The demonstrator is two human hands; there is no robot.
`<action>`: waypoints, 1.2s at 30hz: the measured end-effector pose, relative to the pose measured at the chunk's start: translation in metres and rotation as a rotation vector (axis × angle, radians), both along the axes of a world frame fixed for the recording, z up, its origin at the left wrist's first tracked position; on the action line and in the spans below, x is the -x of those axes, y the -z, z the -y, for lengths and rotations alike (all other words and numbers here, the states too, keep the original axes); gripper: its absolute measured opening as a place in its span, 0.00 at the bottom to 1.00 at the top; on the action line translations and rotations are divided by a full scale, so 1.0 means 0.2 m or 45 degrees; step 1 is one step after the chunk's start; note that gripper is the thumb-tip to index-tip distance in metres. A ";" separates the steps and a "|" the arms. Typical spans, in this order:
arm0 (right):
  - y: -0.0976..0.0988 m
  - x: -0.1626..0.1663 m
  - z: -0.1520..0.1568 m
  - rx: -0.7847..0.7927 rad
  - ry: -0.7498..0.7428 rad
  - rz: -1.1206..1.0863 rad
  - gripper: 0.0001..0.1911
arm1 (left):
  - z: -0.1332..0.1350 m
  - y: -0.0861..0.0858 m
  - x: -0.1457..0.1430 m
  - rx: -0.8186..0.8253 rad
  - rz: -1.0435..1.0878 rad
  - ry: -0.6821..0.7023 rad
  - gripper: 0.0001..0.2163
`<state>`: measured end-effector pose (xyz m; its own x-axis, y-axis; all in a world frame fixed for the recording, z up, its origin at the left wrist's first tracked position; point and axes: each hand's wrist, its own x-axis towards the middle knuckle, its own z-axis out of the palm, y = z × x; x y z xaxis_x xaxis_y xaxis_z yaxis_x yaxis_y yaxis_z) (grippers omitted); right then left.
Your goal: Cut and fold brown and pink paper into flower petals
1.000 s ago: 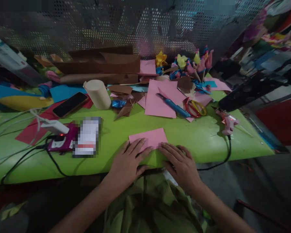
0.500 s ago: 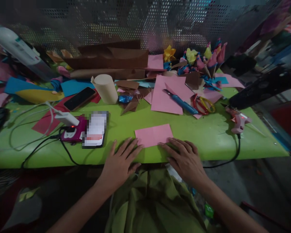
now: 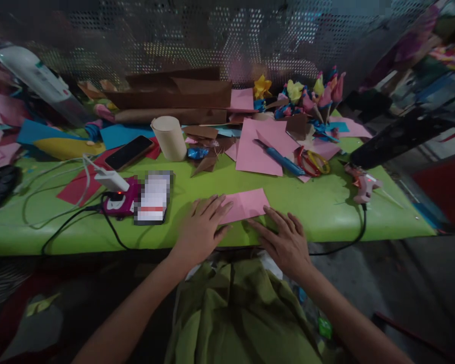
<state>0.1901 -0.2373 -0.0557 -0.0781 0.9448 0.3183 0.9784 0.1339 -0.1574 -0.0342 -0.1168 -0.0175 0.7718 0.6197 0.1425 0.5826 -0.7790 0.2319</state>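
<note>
A small pink rectangle of paper, which looks folded, lies on the green tabletop near its front edge. My left hand rests flat with fingers stretched out, their tips over the paper's left end. On the other side, my right hand has its fingers extended, with the index fingertip at the paper's right edge and the thumb by the near edge. Beyond the paper lie a larger pink sheet, a blue utility knife and red-and-yellow-handled scissors.
A phone and a magenta power strip with cables sit at left. A glue gun with a cord lies at right. A cardboard roll, brown paper and paper flowers stand farther back.
My left hand has slid right, further over the paper's left end. My right hand stays at the right end, its fingers slightly shifted. The whole view has moved a little.
</note>
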 end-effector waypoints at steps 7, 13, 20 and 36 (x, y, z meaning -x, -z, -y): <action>0.15 0.00 0.22 -0.093 -0.440 -0.097 0.15 | -0.11 -0.01 -0.08 0.025 -0.065 -0.066 0.14; 0.12 0.01 0.32 0.086 -0.525 -0.298 0.14 | -0.18 -0.08 -0.14 0.066 -0.174 -0.127 0.21; -0.08 -0.03 0.11 -0.157 -0.163 -0.674 0.07 | -0.24 -0.10 -0.18 0.588 0.079 -0.246 0.22; -0.35 -0.20 -0.89 -0.035 0.033 -1.811 0.24 | -0.49 -0.14 -0.53 1.194 1.631 -0.327 0.17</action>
<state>0.2309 -0.0587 0.0135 0.3357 0.9333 0.1275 -0.0068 0.1377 -0.9905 0.0709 -0.0190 0.0113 0.3160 0.9440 0.0952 -0.2742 -0.0052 0.9617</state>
